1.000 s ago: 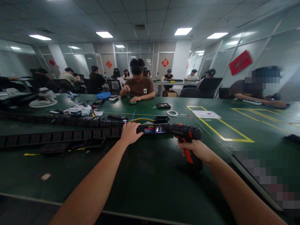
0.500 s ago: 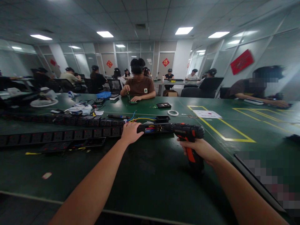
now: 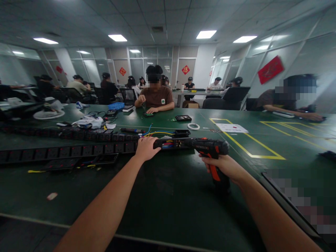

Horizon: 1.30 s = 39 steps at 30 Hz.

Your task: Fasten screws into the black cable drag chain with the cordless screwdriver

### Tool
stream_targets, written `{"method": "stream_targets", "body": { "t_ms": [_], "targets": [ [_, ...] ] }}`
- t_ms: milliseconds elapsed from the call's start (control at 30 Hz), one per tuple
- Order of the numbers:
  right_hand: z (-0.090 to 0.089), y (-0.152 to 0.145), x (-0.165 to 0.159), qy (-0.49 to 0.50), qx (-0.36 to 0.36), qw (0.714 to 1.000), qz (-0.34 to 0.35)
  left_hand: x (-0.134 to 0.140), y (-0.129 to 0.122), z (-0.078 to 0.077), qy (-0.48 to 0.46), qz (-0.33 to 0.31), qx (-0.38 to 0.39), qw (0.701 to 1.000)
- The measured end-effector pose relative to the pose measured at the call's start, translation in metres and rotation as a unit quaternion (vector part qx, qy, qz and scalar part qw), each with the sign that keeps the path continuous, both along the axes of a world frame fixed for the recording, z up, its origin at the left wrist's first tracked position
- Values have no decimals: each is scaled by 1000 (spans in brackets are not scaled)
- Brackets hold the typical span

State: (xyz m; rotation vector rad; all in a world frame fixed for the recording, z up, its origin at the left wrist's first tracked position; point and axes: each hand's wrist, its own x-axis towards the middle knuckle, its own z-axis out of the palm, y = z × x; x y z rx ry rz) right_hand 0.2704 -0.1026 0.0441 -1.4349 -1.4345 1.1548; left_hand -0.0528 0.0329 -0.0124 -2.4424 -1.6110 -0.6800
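Note:
My left hand (image 3: 147,148) is wrapped over a long black power strip (image 3: 89,149) lying on the green table, near its right end. Coloured wires (image 3: 168,144) show in an open section of the strip just right of my fingers. In my right hand (image 3: 226,166) is a black and orange cordless drill (image 3: 210,147), held by its grip and pointed left. Its front end reaches the strip's open end; whether the bit touches anything is too small to tell.
Behind lies a second socket strip (image 3: 99,135), with a screwdriver-like tool (image 3: 132,130) and loose cables. A white tape roll (image 3: 193,126) and paper sheet (image 3: 232,128) lie farther right. Black plates (image 3: 63,164) lie in front of the strip. A co-worker (image 3: 154,96) sits opposite.
The drill in my right hand has tilted or shifted very slightly. My left hand stays in the same place on the power strip.

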Motion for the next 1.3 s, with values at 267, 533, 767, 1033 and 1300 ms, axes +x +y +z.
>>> {"method": "stream_targets", "body": {
  "t_ms": [267, 533, 767, 1033, 1300],
  "targets": [
    [1, -1, 2, 0, -9, 999, 32, 1, 0, 0, -4, -1, -8, 1000],
    [4, -2, -1, -2, 10, 1000, 15, 1, -1, 1, -9, -5, 1, 1000],
    [-2, 1, 1, -25, 38, 999, -12, 1, 0, 0, -12, -5, 4, 1000],
    [-7, 4, 3, -64, 73, 995, -7, 1, -5, 8, -16, -9, -11, 1000],
    [-3, -1, 3, -179, 98, 978, -40, 2, -9, 12, -23, -9, -22, 999]
  ]
}}
